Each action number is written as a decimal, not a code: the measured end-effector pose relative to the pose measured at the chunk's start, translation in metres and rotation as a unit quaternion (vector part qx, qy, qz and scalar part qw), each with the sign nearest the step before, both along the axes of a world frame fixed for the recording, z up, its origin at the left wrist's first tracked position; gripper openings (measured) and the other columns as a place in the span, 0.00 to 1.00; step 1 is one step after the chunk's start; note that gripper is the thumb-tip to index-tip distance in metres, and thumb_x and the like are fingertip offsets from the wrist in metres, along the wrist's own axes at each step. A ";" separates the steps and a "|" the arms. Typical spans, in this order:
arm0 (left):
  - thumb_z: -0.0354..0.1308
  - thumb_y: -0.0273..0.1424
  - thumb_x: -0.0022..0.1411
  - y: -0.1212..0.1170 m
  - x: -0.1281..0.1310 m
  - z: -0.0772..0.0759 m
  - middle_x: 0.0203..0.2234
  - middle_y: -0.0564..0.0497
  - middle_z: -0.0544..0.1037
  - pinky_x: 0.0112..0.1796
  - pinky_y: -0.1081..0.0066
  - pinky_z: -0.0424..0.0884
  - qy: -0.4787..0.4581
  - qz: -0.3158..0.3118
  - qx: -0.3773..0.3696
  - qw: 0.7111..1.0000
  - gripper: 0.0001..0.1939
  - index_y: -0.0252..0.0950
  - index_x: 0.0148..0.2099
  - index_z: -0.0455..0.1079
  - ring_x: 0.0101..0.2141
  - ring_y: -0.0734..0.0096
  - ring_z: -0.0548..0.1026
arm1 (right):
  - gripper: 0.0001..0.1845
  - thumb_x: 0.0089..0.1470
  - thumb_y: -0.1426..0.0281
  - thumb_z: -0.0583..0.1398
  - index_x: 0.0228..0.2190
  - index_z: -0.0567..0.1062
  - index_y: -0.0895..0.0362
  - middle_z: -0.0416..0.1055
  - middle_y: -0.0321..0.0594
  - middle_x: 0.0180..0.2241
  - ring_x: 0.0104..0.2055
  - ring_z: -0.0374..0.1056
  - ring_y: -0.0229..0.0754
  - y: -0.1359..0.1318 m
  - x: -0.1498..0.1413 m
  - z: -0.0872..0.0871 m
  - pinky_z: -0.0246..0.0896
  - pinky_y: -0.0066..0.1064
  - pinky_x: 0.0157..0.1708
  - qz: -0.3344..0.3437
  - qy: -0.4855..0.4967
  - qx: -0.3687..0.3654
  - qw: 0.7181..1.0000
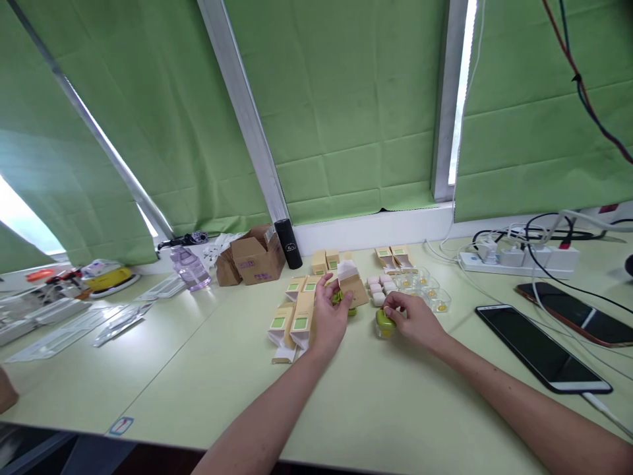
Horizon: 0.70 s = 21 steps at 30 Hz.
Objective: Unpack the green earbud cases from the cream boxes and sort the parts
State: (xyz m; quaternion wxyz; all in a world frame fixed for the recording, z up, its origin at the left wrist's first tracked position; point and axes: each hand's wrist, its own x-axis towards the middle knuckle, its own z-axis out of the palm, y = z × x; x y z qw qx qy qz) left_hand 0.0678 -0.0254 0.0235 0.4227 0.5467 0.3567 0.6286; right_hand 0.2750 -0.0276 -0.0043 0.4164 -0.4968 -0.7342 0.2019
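Note:
My left hand (330, 318) curls around a small green item (338, 298) next to an open tan carton (353, 285) on the pale green table (198, 369). My right hand (414, 319) pinches a small green-topped clear case (384, 323) resting on the table. Several flat tan cartons with green labels (291, 318) lie left of my left hand. Small pink blocks (380, 287) and several clear cases with yellow centres (426, 289) sit just behind my right hand.
Two phones (541, 348) on cables lie at the right, behind them a power strip (519, 258) with plugs. A brown cardboard box (254, 258), a black cylinder (288, 243) and a clear bottle (190, 268) stand at the back. Plastic packets (74, 324) lie at the left.

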 end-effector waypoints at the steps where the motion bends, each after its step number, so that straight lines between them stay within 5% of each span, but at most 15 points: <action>1: 0.68 0.40 0.61 0.001 0.000 0.000 0.55 0.42 0.76 0.54 0.58 0.74 -0.020 -0.017 -0.014 1.000 0.33 0.42 0.61 0.55 0.56 0.59 0.75 | 0.06 0.56 0.67 0.58 0.28 0.74 0.51 0.78 0.35 0.30 0.32 0.71 0.45 -0.001 0.000 0.000 0.60 0.34 0.33 0.004 -0.010 -0.002 1.000; 10: 0.67 0.48 0.60 0.001 0.003 -0.001 0.54 0.43 0.77 0.57 0.56 0.71 -0.096 -0.135 -0.055 0.985 0.29 0.41 0.57 0.64 0.58 0.58 0.74 | 0.11 0.60 0.60 0.58 0.36 0.77 0.52 0.79 0.39 0.36 0.39 0.74 0.47 -0.006 -0.004 0.010 0.65 0.39 0.40 0.027 0.084 0.015 0.996; 16: 0.64 0.46 0.61 -0.001 0.002 -0.001 0.56 0.42 0.76 0.60 0.50 0.68 -0.085 -0.178 -0.057 0.979 0.29 0.39 0.59 0.65 0.60 0.53 0.72 | 0.19 0.60 0.49 0.60 0.40 0.72 0.51 0.79 0.40 0.38 0.43 0.75 0.48 -0.012 -0.008 0.019 0.69 0.38 0.44 0.110 0.300 -0.060 0.946; 21: 0.67 0.45 0.58 -0.007 0.005 0.002 0.55 0.41 0.77 0.59 0.50 0.68 -0.093 -0.217 -0.075 0.969 0.30 0.38 0.59 0.68 0.60 0.49 0.72 | 0.23 0.56 0.47 0.64 0.41 0.69 0.50 0.80 0.39 0.38 0.41 0.76 0.48 -0.014 -0.009 0.021 0.69 0.38 0.40 0.163 0.346 -0.114 0.917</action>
